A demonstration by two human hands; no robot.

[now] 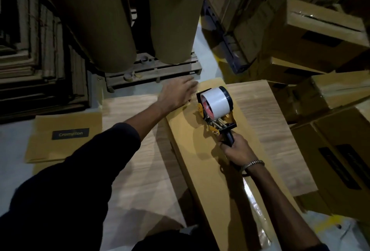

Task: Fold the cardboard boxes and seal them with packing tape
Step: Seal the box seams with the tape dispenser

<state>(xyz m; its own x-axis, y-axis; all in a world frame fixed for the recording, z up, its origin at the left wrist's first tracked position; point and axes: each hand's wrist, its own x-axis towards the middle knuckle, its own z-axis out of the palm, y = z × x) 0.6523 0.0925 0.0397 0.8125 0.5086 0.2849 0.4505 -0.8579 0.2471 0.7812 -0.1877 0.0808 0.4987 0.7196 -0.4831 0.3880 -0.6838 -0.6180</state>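
A long brown cardboard box (202,162) lies on a wood-grain table (140,170), running from the near edge to the far end. A glossy strip of packing tape (254,200) runs along the box's top seam behind the dispenser. My right hand (236,150) grips the black handle of a yellow tape dispenser (216,108), whose white tape roll sits against the box top. My left hand (178,94) lies flat with straight fingers on the far end of the box.
A flat folded box with a dark "Crompton" label (66,138) lies on the floor at left. Two big brown paper rolls (112,20) stand on a wooden pallet (152,70) ahead. Stacked cartons (330,110) crowd the right side; flat cardboard is stacked at far left.
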